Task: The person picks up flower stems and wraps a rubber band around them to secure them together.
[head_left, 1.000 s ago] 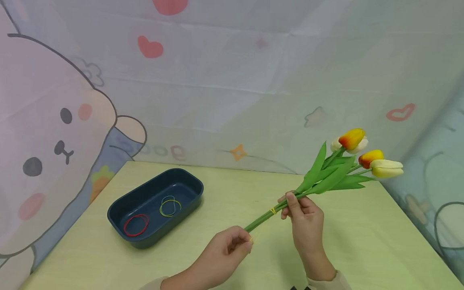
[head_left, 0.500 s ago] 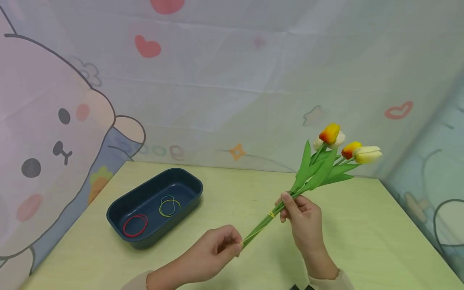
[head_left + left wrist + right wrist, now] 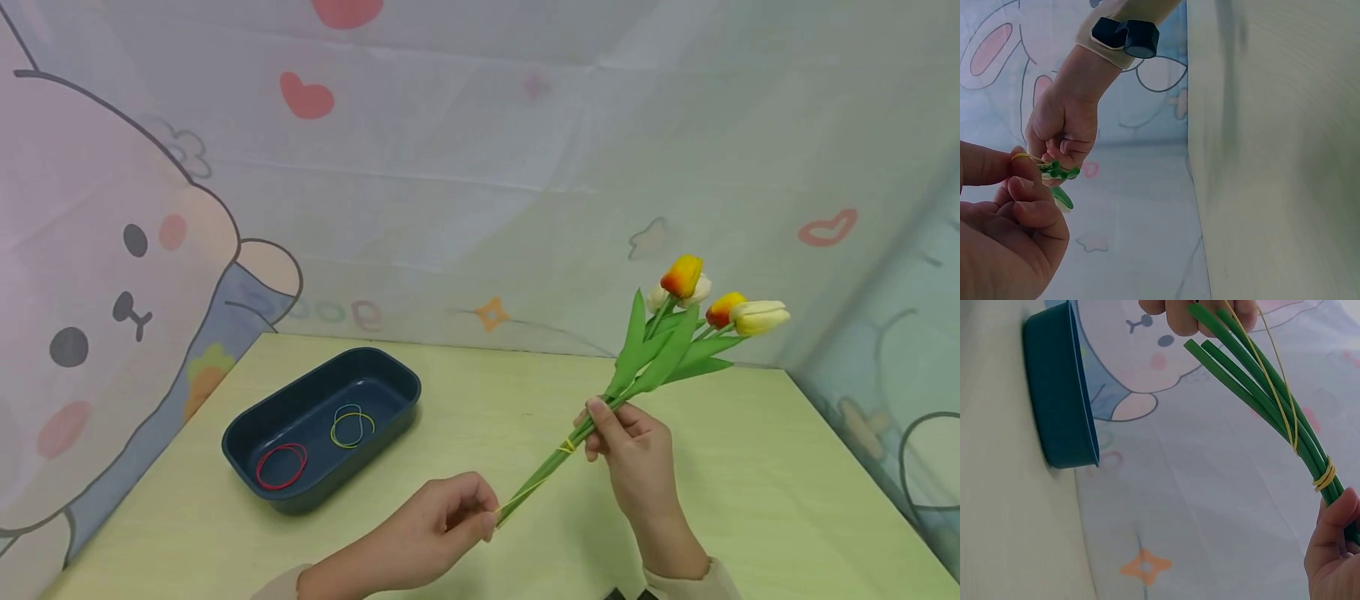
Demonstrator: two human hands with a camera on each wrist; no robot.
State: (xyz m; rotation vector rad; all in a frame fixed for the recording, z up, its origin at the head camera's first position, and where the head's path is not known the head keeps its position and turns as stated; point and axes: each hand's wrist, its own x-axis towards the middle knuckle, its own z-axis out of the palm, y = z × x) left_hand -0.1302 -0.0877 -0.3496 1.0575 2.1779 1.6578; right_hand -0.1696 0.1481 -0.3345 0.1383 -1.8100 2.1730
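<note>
My right hand [image 3: 637, 458] grips the stems of a bunch of tulips [image 3: 667, 354] just below the green leaves. The blossoms, orange-yellow and white, point up to the right. A yellow rubber band [image 3: 1324, 475] is wound round the stems beside the right thumb. Between thumb and finger, my left hand [image 3: 427, 533] pinches a thin yellow rubber band [image 3: 1034, 157], stretched along the lower stems. In the right wrist view its two strands meet at the stems, a little short of the wound band. The cut stem ends sit close by the left fingertips, spread slightly apart.
A dark blue tray [image 3: 322, 492] stands on the pale table [image 3: 465, 400] to the left. In it lie a red rubber band [image 3: 281, 487] and a yellow one [image 3: 345, 447] overlapping a blue one [image 3: 348, 407]. A printed cloth [image 3: 480, 208] hangs behind.
The bunch has swung more upright, its blossoms moving left. My left hand has shifted left and slightly down, and the pinched band now shows stretched along the stems. The tray has stayed put.
</note>
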